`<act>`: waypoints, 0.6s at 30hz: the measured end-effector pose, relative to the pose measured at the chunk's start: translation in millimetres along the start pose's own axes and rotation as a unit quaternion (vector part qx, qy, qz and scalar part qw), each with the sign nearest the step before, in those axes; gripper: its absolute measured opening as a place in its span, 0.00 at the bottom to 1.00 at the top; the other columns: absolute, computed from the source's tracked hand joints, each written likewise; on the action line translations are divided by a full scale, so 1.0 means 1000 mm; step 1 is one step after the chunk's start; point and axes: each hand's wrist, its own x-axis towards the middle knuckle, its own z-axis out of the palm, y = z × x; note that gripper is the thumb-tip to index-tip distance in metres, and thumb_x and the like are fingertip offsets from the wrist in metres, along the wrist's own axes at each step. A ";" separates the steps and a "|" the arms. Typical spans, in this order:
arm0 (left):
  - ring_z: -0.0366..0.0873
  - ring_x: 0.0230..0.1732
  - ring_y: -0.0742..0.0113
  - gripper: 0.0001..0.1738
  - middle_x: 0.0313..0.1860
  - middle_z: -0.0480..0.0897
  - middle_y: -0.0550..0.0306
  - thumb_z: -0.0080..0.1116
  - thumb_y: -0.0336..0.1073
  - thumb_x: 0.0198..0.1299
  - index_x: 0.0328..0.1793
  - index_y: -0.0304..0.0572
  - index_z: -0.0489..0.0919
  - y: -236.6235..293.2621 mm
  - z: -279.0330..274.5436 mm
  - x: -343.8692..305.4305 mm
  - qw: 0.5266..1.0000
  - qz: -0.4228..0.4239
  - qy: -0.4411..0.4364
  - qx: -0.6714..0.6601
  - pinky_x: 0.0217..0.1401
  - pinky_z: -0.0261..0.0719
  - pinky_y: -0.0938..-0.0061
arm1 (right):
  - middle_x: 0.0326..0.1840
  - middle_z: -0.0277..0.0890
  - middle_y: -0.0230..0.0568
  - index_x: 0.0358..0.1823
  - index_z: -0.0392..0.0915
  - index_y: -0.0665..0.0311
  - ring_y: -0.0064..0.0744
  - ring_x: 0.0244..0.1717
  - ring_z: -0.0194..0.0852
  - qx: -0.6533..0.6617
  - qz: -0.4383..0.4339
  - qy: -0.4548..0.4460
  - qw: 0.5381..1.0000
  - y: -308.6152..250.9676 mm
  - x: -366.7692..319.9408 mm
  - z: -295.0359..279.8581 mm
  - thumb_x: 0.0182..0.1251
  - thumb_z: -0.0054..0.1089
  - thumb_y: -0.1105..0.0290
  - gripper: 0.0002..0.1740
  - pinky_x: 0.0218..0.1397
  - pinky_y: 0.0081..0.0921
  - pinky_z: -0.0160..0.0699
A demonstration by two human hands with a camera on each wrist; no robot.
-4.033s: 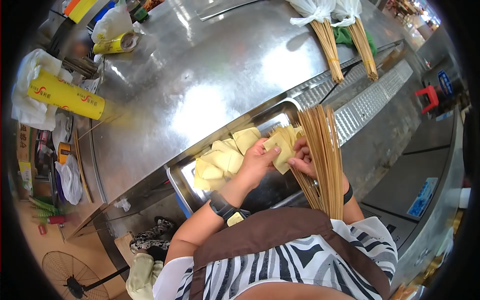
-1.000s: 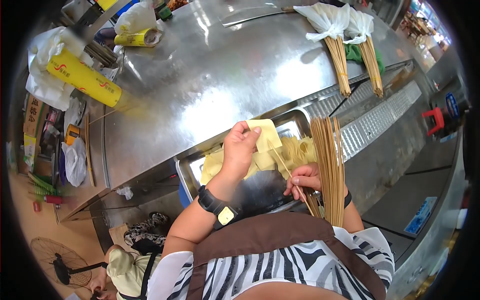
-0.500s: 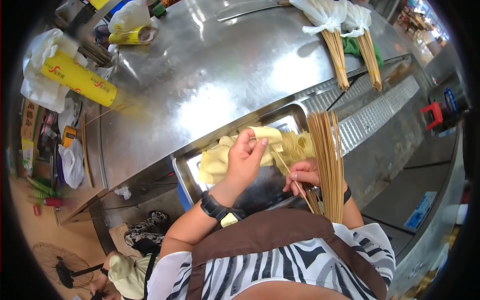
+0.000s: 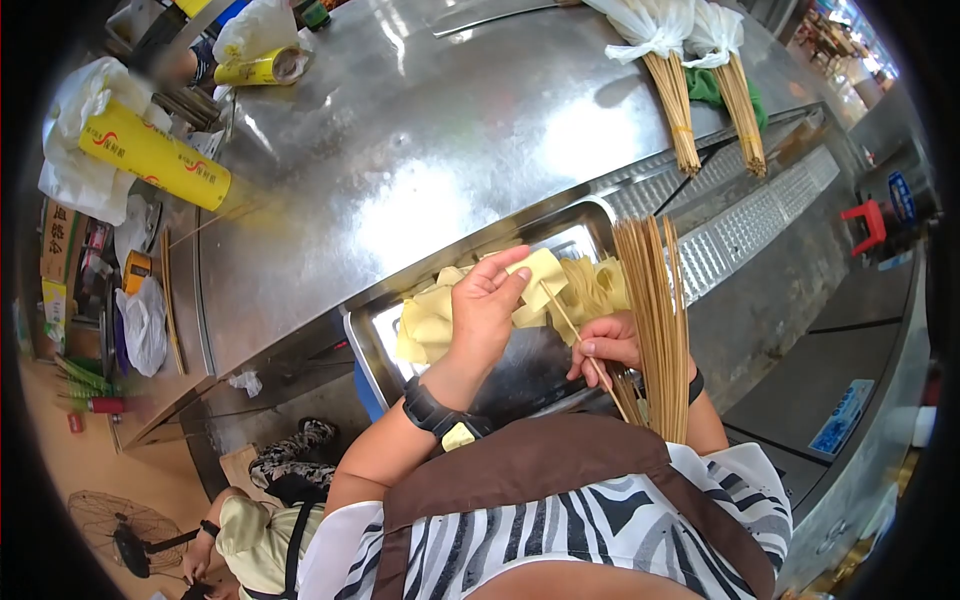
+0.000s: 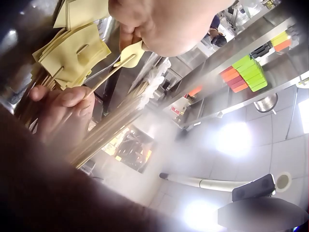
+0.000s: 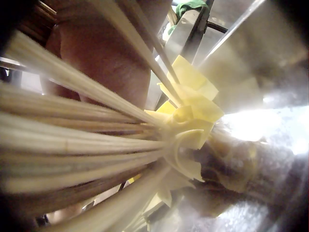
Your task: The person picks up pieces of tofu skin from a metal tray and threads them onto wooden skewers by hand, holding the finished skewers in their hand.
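Observation:
My left hand (image 4: pixel 485 310) pinches a thin yellow tofu sheet (image 4: pixel 543 272) between thumb and fingers above the metal tray (image 4: pixel 362 365). A single bamboo skewer (image 4: pixel 568 325) slants up from my right hand (image 4: pixel 612 345), its tip end at the sheet; the left wrist view shows the skewer (image 5: pixel 113 71) meeting the curved sheet (image 5: pixel 131 54). The right fingers and thumb grip this skewer. A thick skewer bundle (image 4: pixel 652 330) stands in front of the right wrist. More tofu sheets (image 4: pixel 428 318) lie in the tray, and skewered ones (image 5: pixel 77 55) cluster near the right hand.
Beyond the tray spreads a steel counter (image 4: pixel 330 220). Two bagged skewer bundles (image 4: pixel 672 115) lie at its far right, beside a perforated metal strip (image 4: pixel 750 220). Yellow film rolls (image 4: pixel 155 160) are at the left. Another person (image 4: pixel 255 545) is at the lower left.
The hands worked close together four seconds ago; then the left held a flat sheet up at a skewer. The sheet was bent over half a second ago and now tilts at the skewer's tip.

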 end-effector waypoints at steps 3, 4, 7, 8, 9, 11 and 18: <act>0.74 0.32 0.83 0.18 0.36 0.81 0.65 0.56 0.26 0.63 0.60 0.34 0.75 0.001 0.008 -0.004 0.999 -0.012 0.023 -0.023 0.35 0.73 0.86 | 0.18 0.72 0.33 0.32 0.75 0.69 0.21 0.23 0.74 -0.005 -0.009 0.003 1.000 0.000 0.000 0.000 0.73 0.48 0.67 0.14 0.51 0.26 0.78; 0.72 0.30 0.84 0.18 0.35 0.80 0.66 0.56 0.26 0.63 0.60 0.33 0.75 0.000 0.010 -0.006 0.999 -0.018 0.033 -0.025 0.33 0.71 0.86 | 0.18 0.72 0.33 0.32 0.75 0.69 0.21 0.23 0.74 -0.004 -0.008 0.003 1.000 0.000 -0.001 0.000 0.73 0.48 0.67 0.14 0.51 0.26 0.78; 0.70 0.28 0.85 0.19 0.34 0.80 0.68 0.56 0.26 0.64 0.62 0.32 0.73 -0.006 0.013 -0.013 0.999 -0.016 0.037 -0.007 0.31 0.68 0.87 | 0.18 0.72 0.33 0.32 0.75 0.69 0.22 0.23 0.74 -0.006 -0.001 0.006 1.000 0.001 -0.001 -0.001 0.73 0.48 0.67 0.14 0.51 0.26 0.78; 0.70 0.28 0.85 0.19 0.34 0.80 0.68 0.56 0.26 0.64 0.62 0.32 0.73 -0.008 0.013 -0.016 0.999 -0.017 0.037 -0.007 0.31 0.68 0.87 | 0.17 0.72 0.34 0.32 0.75 0.69 0.22 0.23 0.74 -0.003 -0.004 0.004 1.000 0.003 0.000 -0.002 0.73 0.48 0.66 0.14 0.50 0.26 0.78; 0.70 0.29 0.85 0.20 0.33 0.79 0.68 0.56 0.27 0.64 0.62 0.32 0.73 -0.010 0.012 -0.020 1.000 -0.013 0.020 0.002 0.32 0.68 0.87 | 0.17 0.72 0.34 0.32 0.75 0.68 0.22 0.22 0.74 -0.001 -0.007 0.001 1.000 0.005 0.000 -0.003 0.73 0.48 0.66 0.14 0.50 0.26 0.78; 0.70 0.29 0.85 0.21 0.33 0.79 0.69 0.56 0.27 0.64 0.63 0.32 0.72 -0.012 0.012 -0.022 1.000 -0.010 0.003 0.010 0.32 0.68 0.87 | 0.17 0.72 0.34 0.32 0.75 0.68 0.22 0.22 0.74 0.001 -0.010 -0.001 1.000 0.006 0.000 -0.004 0.73 0.48 0.66 0.14 0.50 0.26 0.78; 0.77 0.37 0.78 0.20 0.40 0.82 0.60 0.54 0.27 0.65 0.63 0.30 0.70 -0.007 0.009 -0.004 0.992 0.000 0.029 -0.124 0.42 0.75 0.81 | 0.18 0.73 0.33 0.33 0.75 0.68 0.22 0.22 0.74 0.005 -0.002 0.004 1.000 0.004 0.000 -0.002 0.73 0.49 0.66 0.14 0.50 0.26 0.78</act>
